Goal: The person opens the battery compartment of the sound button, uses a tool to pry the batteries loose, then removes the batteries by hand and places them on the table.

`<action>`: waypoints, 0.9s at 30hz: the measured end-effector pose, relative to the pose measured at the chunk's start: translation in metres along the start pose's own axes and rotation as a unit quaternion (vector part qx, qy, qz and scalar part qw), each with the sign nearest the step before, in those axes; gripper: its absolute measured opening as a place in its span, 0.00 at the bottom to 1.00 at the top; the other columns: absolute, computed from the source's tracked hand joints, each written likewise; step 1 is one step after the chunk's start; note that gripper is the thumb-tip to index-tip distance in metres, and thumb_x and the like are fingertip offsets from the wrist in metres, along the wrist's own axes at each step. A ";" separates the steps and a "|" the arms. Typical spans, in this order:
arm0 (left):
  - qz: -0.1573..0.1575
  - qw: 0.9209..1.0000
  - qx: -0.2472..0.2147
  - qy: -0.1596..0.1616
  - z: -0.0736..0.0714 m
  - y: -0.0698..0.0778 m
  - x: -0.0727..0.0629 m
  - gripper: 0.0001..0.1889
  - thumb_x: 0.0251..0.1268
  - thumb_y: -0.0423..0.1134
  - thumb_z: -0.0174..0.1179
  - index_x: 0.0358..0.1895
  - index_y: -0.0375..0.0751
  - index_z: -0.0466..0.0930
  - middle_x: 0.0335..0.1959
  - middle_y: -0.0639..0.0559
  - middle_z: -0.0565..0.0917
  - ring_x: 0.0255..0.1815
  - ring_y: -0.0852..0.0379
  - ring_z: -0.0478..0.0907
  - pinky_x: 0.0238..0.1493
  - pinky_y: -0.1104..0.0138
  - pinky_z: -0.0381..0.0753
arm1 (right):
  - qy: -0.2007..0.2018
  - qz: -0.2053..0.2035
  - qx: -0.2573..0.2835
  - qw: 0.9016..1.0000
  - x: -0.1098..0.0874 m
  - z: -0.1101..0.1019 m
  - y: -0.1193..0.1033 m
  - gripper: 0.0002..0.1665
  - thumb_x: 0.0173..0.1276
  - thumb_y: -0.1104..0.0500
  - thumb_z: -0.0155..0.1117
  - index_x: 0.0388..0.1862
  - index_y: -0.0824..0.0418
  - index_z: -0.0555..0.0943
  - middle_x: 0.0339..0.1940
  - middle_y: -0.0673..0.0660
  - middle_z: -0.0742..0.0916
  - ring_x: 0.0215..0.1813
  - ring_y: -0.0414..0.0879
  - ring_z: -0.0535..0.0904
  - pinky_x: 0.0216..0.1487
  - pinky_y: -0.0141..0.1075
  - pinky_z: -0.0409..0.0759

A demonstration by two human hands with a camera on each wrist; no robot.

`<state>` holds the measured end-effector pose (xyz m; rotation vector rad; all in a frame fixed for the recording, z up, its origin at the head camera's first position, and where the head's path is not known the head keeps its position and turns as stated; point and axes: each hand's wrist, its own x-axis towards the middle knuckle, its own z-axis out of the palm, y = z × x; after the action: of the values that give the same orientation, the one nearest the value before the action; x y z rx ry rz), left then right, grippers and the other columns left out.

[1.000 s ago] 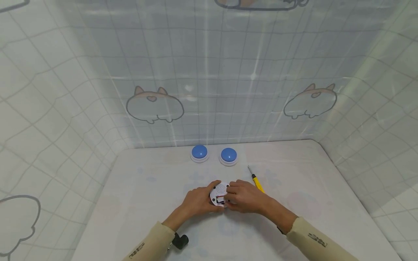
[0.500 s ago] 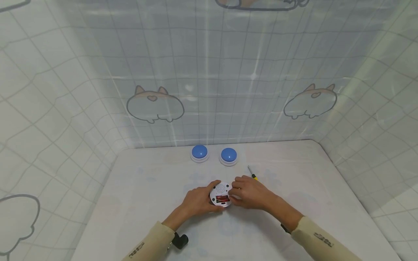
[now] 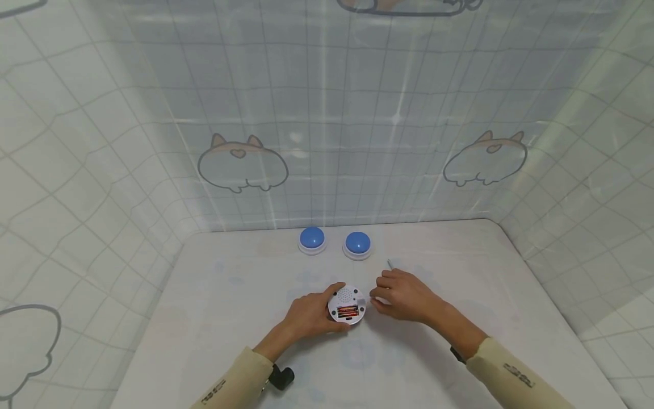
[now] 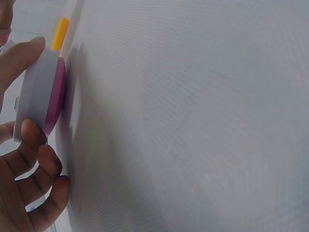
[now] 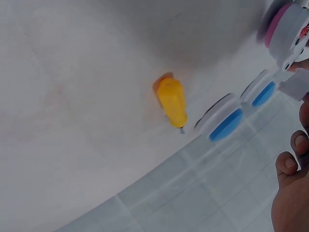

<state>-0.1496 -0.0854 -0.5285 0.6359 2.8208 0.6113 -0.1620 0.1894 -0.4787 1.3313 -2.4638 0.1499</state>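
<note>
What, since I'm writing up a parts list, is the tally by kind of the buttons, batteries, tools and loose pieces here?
Blue buttons: 2
Pink button, in the left hand: 1
Batteries, in the pink button's open underside: 2
Yellow screwdriver: 1
Pale plastic piece, in the right hand: 1
Total: 7
</note>
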 end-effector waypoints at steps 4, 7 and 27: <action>-0.003 1.000 -0.005 -0.001 0.000 0.000 0.000 0.52 0.45 0.75 0.68 0.76 0.64 0.62 0.46 0.54 0.86 0.36 0.60 0.76 0.36 0.59 0.76 | 0.014 0.002 -0.013 1.000 -0.008 0.000 0.008 0.07 0.61 0.51 0.75 0.37 0.50 0.90 0.26 0.43 0.82 0.33 0.39 0.72 0.37 0.33 0.76; -0.002 1.000 -0.006 0.000 0.000 0.001 -0.001 0.52 0.45 0.75 0.68 0.76 0.64 0.62 0.47 0.54 0.86 0.38 0.59 0.77 0.37 0.57 0.77 | 0.016 0.009 -0.021 1.000 -0.016 -0.001 0.016 0.06 0.60 0.52 0.76 0.35 0.50 0.89 0.26 0.43 0.82 0.32 0.40 0.72 0.35 0.33 0.75; 0.003 1.000 -0.005 0.003 0.001 -0.001 -0.001 0.52 0.45 0.76 0.68 0.76 0.63 0.61 0.44 0.56 0.86 0.34 0.60 0.74 0.36 0.59 0.76 | -0.020 0.104 -0.061 0.992 -0.062 -0.001 0.065 0.09 0.57 0.54 0.79 0.35 0.55 0.90 0.28 0.46 0.82 0.31 0.40 0.71 0.37 0.35 0.77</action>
<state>-0.1489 -0.0868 -0.5295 0.6409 2.8204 0.6282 -0.1840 0.2752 -0.4952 1.0361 -2.5959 0.0208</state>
